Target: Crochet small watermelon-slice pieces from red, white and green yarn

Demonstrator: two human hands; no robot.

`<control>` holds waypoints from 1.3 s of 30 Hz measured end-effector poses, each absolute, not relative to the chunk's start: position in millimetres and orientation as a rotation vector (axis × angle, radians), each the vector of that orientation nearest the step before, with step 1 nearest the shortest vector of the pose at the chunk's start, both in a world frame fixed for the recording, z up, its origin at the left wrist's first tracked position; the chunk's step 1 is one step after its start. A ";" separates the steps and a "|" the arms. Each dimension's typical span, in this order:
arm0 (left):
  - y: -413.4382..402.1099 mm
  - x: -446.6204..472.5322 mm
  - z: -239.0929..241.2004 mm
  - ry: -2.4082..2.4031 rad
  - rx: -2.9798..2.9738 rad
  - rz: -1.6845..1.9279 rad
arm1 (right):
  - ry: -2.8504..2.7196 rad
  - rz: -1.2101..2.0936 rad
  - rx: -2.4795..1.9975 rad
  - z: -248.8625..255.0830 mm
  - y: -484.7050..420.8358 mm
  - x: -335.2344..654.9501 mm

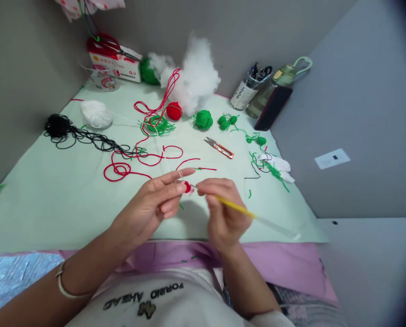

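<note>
My left hand (160, 195) pinches a small red and white crocheted piece (187, 186) between thumb and fingers, its index finger stretched out with white yarn over it. My right hand (225, 209) is closed around a crochet hook with a yellow handle (238, 207). The hook's metal tip meets the crocheted piece, though the exact stitch is too small to make out. A white yarn strand runs from my left index finger back over the table toward a white yarn ball (95, 113). Loose red yarn (121, 171) lies in loops just beyond my left hand.
Orange-handled thread snips (219, 148) lie mid-table. Behind are a red yarn ball (174, 111), a green yarn ball (203, 119) and white stuffing (198, 72). Tangled black yarn (97, 138) is at left. A phone (274, 108) leans at right near a bottle (284, 75) and green scraps (277, 172).
</note>
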State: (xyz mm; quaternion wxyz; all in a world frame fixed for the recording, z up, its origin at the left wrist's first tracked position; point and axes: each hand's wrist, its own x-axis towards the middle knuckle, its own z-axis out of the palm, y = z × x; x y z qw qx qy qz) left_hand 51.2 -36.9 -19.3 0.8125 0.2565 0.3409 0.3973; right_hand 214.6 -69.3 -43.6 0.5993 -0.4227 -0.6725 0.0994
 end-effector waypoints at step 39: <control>-38.6 55.4 -21.5 0.886 0.874 1.037 | -1.284 0.778 -0.926 -29.8 -68.1 216.2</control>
